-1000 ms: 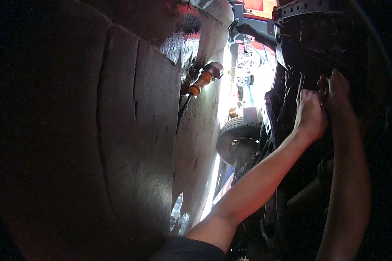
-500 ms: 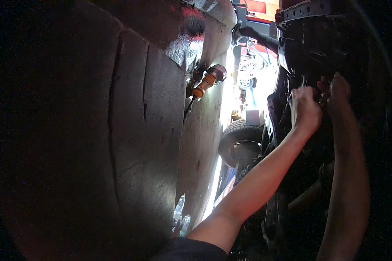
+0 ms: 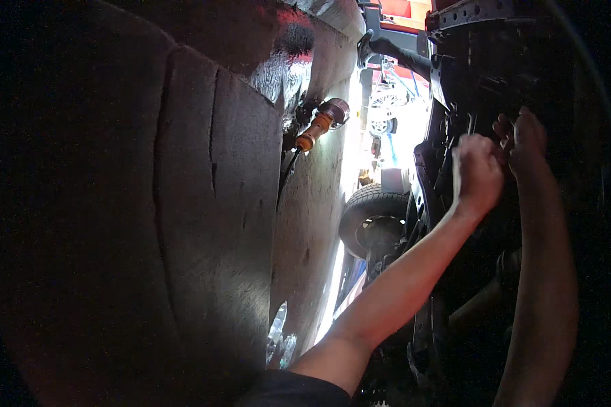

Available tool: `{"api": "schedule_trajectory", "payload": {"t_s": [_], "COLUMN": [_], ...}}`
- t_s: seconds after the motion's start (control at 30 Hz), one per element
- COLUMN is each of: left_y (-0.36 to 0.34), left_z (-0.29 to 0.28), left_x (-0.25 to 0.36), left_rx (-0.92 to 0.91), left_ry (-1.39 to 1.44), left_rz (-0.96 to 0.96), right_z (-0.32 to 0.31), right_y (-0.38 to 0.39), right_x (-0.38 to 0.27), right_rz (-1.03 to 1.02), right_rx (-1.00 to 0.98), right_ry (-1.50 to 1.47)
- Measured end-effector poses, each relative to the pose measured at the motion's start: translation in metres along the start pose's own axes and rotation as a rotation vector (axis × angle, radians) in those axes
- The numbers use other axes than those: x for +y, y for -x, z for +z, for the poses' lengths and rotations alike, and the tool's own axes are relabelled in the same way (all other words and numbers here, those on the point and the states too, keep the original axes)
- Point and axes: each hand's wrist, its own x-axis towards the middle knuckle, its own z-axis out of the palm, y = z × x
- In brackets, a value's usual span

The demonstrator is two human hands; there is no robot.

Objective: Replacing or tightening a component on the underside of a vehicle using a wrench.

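A: Status on the hands?

B: I see both up at the dark underbody (image 3: 495,81) on the right. Left hand (image 3: 476,175) is clenched into a fist against the chassis parts; can't tell what, if anything, is inside the fist. Too dark.

A: Right?

B: Right hand (image 3: 523,139) is just beside the left, fingers pressed up into the same spot on the underbody. Grip state: cannot tell, fingertips are lost in shadow.

A: Change versus half a second ago?

B: Small. Left fist sits a touch lower and has rolled slightly, wrist more bent. Right hand holds the same place. Whole view has shifted a bit, so part of that is my head moving.

A: Surroundings?

B: Concrete pit wall (image 3: 217,224) fills the left, cracked, unchanged. Orange-handled work lamp (image 3: 322,122) hangs on it, cable running down, same position. Tyre (image 3: 370,217) is below the hands, well apart from them, daylight behind it.
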Motion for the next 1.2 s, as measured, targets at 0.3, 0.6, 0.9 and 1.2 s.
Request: {"api": "schedule_trajectory", "payload": {"t_s": [0.3, 0.6, 0.9, 1.2], "left_y": [0.007, 0.01, 0.009, -0.003], "left_z": [0.013, -0.008, 0.012, -0.002], "left_x": [0.014, 0.025, 0.008, 0.014], "left_rx": [-0.048, -0.125, -0.121, -0.182], "left_ry": [0.046, -0.022, 0.121, 0.275], "left_rz": [0.083, -0.026, -0.178, -0.208], "right_z": [-0.005, -0.009, -0.016, -0.005], "right_y": [0.102, 0.082, 0.092, 0.121], "right_x": [-0.187, -0.159, -0.154, -0.228], "right_rz": [0.392, 0.39, 0.279, 0.484], "right_rx": [0.032, -0.036, -0.074, 0.022], "right_ry": [-0.566, -0.562, -0.708, -0.767]}}
